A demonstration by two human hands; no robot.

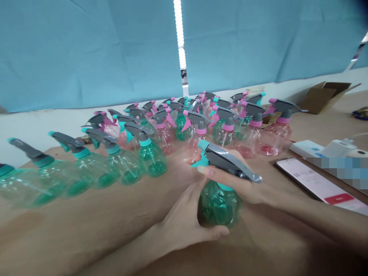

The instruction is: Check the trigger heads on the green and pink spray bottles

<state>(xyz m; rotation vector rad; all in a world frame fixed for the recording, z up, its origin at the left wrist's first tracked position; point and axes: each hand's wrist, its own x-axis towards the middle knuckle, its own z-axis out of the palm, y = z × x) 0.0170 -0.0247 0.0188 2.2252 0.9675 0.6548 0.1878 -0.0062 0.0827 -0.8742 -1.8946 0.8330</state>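
A green see-through spray bottle [220, 207] with a grey and turquoise trigger head [227, 159] is between my two hands, close in front of me. My left hand [186, 218] is wrapped round the bottle's body from the left, its thumb low across the near side. Around the trigger head and neck, my right hand [235, 182] is closed from the right, with fingers by the turquoise trigger. The bottle's far side and some fingers are hidden. Nearest on the left stands another green spray bottle [152, 159] with the same kind of head.
Several green bottles [99, 170] line the left side of the brown table [129, 222]. Pink-collared spray bottles [277, 134] crowd the back. A phone [313, 184], a white power strip [339, 147] and an open cardboard box [324, 97] lie to the right.
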